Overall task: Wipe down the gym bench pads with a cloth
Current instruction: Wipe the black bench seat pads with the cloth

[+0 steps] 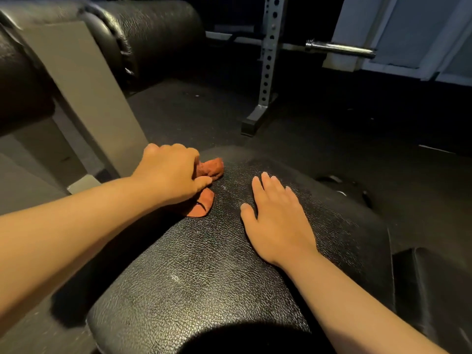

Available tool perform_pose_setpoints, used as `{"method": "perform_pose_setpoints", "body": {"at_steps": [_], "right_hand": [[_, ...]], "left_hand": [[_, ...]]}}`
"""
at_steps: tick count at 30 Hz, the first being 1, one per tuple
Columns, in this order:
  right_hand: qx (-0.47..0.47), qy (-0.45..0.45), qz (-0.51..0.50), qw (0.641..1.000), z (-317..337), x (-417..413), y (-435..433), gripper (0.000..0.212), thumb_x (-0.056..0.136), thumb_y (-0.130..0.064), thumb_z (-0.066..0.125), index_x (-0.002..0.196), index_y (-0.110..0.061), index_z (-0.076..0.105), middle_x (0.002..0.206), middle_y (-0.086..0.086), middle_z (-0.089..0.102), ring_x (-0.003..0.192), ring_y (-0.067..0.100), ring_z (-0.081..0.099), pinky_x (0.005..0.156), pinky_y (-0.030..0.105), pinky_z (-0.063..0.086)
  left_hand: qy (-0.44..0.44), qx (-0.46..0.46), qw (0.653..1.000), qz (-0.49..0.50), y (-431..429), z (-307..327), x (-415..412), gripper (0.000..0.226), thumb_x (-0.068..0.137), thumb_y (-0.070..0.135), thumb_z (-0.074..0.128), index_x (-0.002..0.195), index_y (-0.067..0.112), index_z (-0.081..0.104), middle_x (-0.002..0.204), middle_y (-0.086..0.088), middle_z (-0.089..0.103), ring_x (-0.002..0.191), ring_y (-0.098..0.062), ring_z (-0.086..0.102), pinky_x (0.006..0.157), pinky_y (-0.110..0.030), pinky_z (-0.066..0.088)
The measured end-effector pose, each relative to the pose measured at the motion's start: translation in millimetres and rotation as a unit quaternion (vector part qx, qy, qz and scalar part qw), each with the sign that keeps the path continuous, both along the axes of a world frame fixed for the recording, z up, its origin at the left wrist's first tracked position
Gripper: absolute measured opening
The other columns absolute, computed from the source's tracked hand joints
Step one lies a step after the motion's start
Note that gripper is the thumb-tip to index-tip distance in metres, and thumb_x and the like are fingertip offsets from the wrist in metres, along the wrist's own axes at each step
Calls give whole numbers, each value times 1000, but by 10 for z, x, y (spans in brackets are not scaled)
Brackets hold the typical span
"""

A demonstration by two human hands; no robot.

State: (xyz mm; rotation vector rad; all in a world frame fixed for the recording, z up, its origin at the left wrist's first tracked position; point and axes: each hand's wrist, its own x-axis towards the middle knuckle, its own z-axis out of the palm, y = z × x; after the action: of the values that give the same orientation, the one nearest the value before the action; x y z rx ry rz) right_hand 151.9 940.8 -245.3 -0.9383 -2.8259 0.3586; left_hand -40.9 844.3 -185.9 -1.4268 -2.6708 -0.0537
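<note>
Black pebbled vinyl fills the lower middle of the head view: this is the bench pad [204, 264], with scuffs and pale flecks on its top.

Cloth [211, 168]: rust-orange, bunched, lying on the bench pad close to its far left edge. One lump shows past the knuckles. A second flap shows below the thumb, with a dark loop on it.

Left hand [169, 172]: knuckles up, on top of the cloth. I note its fingers [184, 152] curled down round the bunched fabric, thumb against the lower flap. The grip is closed on the cloth, and the cloth touches the vinyl.

Right hand [277, 218]: palm down, flat on the bench pad, toward the right side of its far end. Its fingers [268, 185] are straight and slightly spread, holding nothing. It lies just to the right of the cloth, with a strip of bare vinyl between them. I cannot tell how hard it presses.

Surroundings:
- Two black roller pads [153, 29] at upper left, blurred, on a beige frame post [84, 93] that runs down beside the bench's left edge.
- Grey perforated rack upright [269, 54] beyond the far edge, standing on the dark floor [332, 129].
- Chrome barbell sleeve [339, 49] sticking out to the right of the upright.
</note>
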Motion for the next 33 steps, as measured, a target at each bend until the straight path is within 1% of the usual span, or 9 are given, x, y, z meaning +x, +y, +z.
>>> {"method": "perform_pose_setpoints", "body": {"at_steps": [5,8,13,18,21,25,28,30,33], "right_hand": [[-1,4,1,1000,4,2,-1,67,103,-52,22,161,-21,7,169,1,-1,155,14,-6,126,40,2],[1,-2,0,1000,-7,7,5,67,103,-52,21,161,-21,6,169,1,-2,155,14,-6,126,40,2],[1,4,0,1000,-4,-7,-11,67,103,-51,22,161,-21,7,169,1,0,155,14,-5,126,39,1],[2,0,0,1000,6,19,-18,67,103,-51,21,161,-21,5,169,1,-3,154,14,-7,126,38,-1],[4,2,-4,1000,-4,1,-5,67,103,-52,22,161,-22,6,169,0,-2,154,14,-7,126,38,0],[0,8,-5,1000,-11,-5,-22,67,103,-51,23,161,-21,8,169,0,0,155,14,-5,126,38,0],[0,9,-2,1000,-3,10,-31,67,103,-48,25,161,-19,8,169,2,0,155,15,-5,126,38,0],[1,0,1,1000,-1,26,-19,68,103,-46,25,161,-18,4,169,2,-3,154,15,-8,126,38,-1],[-7,7,4,1000,7,29,-20,70,102,-47,27,161,-18,4,169,1,-4,154,13,-10,126,38,-2]], "left_hand": [[-68,39,992,-102,4,-117,279,26,95,42,58,85,19,64,88,-1,42,80,-25,54,68,-35,41],[-123,54,982,-134,-1,-179,198,19,93,30,60,85,14,68,93,0,43,79,-21,52,71,-39,47],[-62,62,989,-115,221,-187,112,21,88,18,59,69,9,56,85,-6,51,83,-31,56,65,-40,45],[-104,23,972,-210,-47,-131,83,17,86,24,66,74,12,62,82,-2,55,74,-24,58,65,-42,51],[-76,17,982,-170,116,-99,110,29,90,27,65,68,16,50,80,-1,50,73,-23,56,62,-35,45],[-46,27,993,-107,332,-131,201,22,94,28,56,77,19,48,87,0,41,83,-26,54,66,-34,37],[-147,41,978,-144,124,-67,330,47,91,60,46,70,18,53,77,2,55,74,-18,57,65,-35,44],[-95,47,977,-187,-35,-126,458,52,90,71,38,72,23,49,76,7,53,73,-14,51,71,-35,40],[-75,111,961,-241,-193,-363,529,35,96,57,36,93,26,51,91,10,48,89,-14,44,88,-38,40]]}}
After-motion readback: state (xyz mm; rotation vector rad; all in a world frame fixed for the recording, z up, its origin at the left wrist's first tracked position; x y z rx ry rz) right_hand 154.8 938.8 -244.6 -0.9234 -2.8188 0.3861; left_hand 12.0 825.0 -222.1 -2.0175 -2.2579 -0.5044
